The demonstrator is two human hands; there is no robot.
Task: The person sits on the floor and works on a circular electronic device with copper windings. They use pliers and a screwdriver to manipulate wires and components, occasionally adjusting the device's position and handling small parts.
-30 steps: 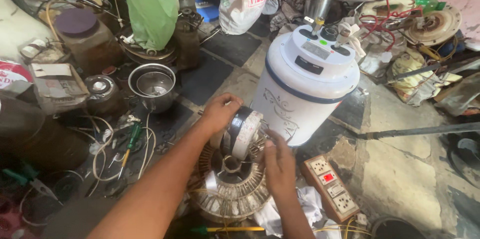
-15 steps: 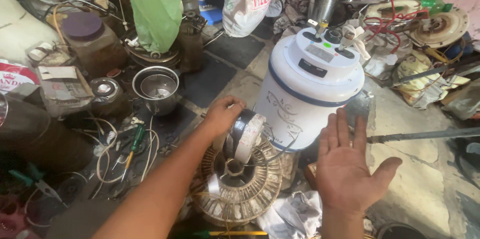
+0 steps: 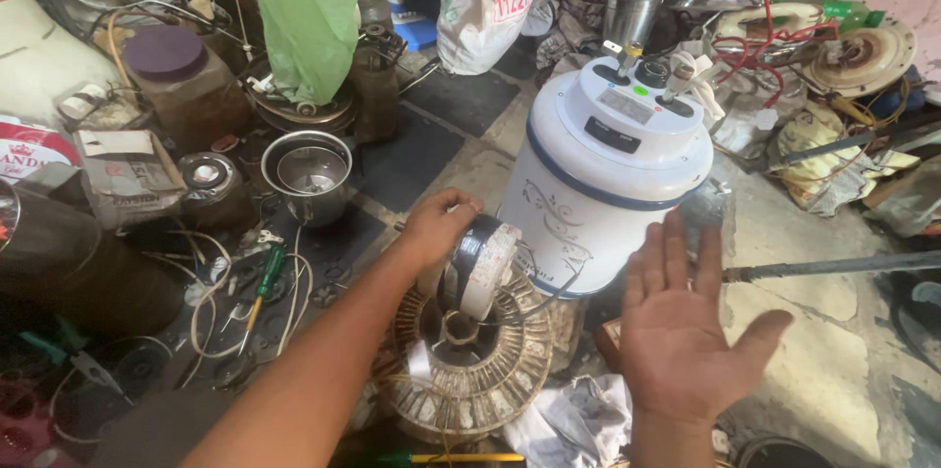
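Observation:
My left hand (image 3: 438, 226) grips a round white and black motor part (image 3: 480, 265) that stands tilted on a ring-shaped winding core (image 3: 470, 370) with copper coils. My right hand (image 3: 686, 331) is raised to the right of it, palm up, fingers spread, holding nothing. Just behind both hands stands a white cylindrical appliance (image 3: 613, 174) with a blue band and knobs on its lid.
A steel cup (image 3: 309, 174), a brown jar with a purple lid (image 3: 181, 76), a green plastic bag (image 3: 309, 12), a green-handled screwdriver (image 3: 263, 277) and loose white wires lie to the left. Crumpled paper (image 3: 573, 419) lies in front. A long metal rod (image 3: 833, 267) runs to the right.
My right hand let go of the motor part, lifted off to the right and opened flat. My left hand kept its grip on the part.

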